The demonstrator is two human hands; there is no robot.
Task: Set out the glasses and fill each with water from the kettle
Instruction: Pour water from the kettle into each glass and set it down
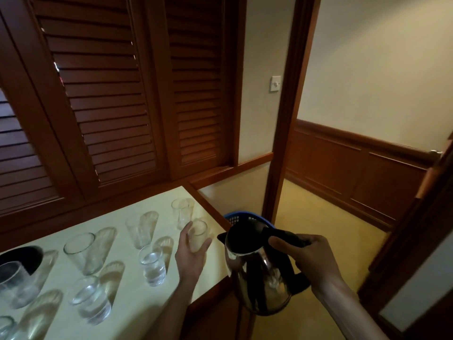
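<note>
On my feed the right hand [311,260] grasps the black handle of the steel kettle [257,280], which hangs in the air with its spout pointing left. The pale table [137,312] lies to the kettle's left. Just left of the spout, the left hand [192,252] curls round a clear glass [199,233] (I cannot tell whether it stands on the table or is lifted off it). A taller glass [182,213] stands just beyond that one. Further left of the kettle more glasses stand in loose rows; the nearest, a short glass [153,265], has water in it. Farthest left of the kettle sits a black kettle base [22,255]. Behind the kettle shows a blue basket [234,217].
</note>
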